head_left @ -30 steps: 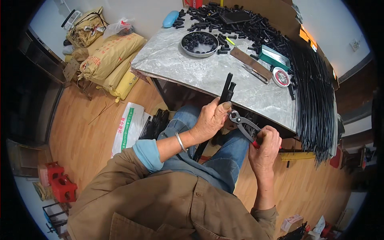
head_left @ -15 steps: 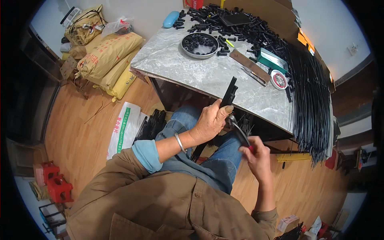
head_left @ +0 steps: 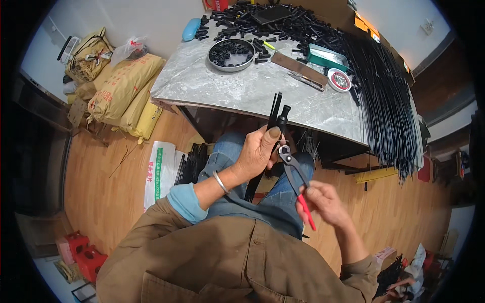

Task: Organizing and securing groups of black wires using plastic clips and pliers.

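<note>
My left hand (head_left: pixel 255 151) is closed around a black tube-like piece (head_left: pixel 283 117) with a flared top and some slim black strips (head_left: pixel 274 110). Their upper ends stick out above the thumb, in front of the table edge. In my right hand (head_left: pixel 326 199) is a pair of end-cutting pincers (head_left: pixel 286 157) with dark jaws and red grips. The handles are spread apart, one red grip pointing down past the fingers. The jaws are close beside the left fingers, below the black tube; whether they touch anything cannot be made out.
On the grey marbled table (head_left: pixel 192 86) are a round tin (head_left: pixel 231 67) of black parts, a heap of black bolt-like pieces (head_left: pixel 303 25), a teal tray (head_left: pixel 328 58) and a bundle of long black wires (head_left: pixel 384 96). Yellow sacks (head_left: pixel 126 88) lie at the left.
The pincers' handles have spread wider, and my right hand has moved a little right and down. The view has shifted, and the black pieces in my left hand stand more upright.
</note>
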{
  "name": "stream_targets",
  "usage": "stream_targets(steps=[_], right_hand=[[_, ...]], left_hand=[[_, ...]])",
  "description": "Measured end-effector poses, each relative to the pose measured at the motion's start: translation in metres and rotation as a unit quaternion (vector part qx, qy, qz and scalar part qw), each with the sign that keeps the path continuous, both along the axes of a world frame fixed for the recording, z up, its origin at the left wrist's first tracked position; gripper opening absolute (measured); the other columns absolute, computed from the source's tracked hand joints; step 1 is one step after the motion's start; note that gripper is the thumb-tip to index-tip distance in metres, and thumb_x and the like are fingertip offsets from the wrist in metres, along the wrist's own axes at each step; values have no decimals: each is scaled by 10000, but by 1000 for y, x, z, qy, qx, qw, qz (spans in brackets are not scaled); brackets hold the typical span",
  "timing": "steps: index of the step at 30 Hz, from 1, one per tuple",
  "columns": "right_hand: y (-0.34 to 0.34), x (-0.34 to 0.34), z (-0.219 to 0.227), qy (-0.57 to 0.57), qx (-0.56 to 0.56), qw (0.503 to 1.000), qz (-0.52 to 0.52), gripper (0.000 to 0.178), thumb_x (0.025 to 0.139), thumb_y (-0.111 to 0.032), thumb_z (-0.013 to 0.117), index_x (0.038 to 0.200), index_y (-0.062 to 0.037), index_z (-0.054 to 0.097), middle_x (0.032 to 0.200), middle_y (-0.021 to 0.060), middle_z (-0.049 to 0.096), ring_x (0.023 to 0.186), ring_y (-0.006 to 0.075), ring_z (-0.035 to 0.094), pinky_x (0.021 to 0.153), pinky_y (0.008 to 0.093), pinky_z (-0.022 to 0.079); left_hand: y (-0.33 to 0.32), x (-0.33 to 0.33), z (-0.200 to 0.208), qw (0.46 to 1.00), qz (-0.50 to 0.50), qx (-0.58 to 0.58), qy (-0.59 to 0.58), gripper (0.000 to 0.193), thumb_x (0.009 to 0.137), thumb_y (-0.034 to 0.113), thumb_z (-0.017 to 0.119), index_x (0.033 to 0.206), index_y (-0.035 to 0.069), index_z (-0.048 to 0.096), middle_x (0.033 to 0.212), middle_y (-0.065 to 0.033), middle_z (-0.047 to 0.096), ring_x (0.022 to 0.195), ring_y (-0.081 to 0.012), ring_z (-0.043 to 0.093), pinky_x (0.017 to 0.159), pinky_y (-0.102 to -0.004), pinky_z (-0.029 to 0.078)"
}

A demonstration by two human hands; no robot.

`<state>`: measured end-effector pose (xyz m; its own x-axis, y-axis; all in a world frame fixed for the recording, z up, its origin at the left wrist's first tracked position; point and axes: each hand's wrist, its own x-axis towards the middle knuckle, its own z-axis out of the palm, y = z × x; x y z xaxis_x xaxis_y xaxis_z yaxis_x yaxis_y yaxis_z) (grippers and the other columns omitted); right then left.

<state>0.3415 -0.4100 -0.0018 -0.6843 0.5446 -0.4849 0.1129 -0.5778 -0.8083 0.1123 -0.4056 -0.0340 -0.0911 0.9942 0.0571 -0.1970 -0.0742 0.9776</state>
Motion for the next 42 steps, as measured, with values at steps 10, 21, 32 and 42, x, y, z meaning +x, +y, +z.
stream_targets(steps=[10,21,32,42], right_hand=[[11,-2,-6,-84,405,911,13,211,915,-151,527,1061,2,518,721,86,605,498,145,559,389,294,437],[20,-13,6,-108,335,925,142,203,860,-154,618,982,-15,534,701,51,538,507,120,515,433,244,414],[-54,-30,-45,356,-400,843,51,369,930,-413,531,909,-45,503,581,-8,400,387,74,346,315,243,304],[6,-5,31,13,-106,983,151,473,953,-306,519,1275,35,466,793,110,628,623,178,629,571,293,530]], left_hand=[[-4,-2,-2,1000,24,6,-15,532,918,535,485,829,15,549,568,17,466,459,-23,434,415,-186,345],[-6,-8,2,999,34,14,-37,520,893,517,549,807,4,540,623,14,492,527,-31,466,437,-194,368],[-12,-6,5,998,-37,8,-46,533,898,558,504,788,37,536,604,33,476,475,-20,403,411,-187,306],[-14,-4,10,995,-67,5,-77,534,893,581,485,803,57,535,595,50,450,470,-12,375,405,-183,277]])
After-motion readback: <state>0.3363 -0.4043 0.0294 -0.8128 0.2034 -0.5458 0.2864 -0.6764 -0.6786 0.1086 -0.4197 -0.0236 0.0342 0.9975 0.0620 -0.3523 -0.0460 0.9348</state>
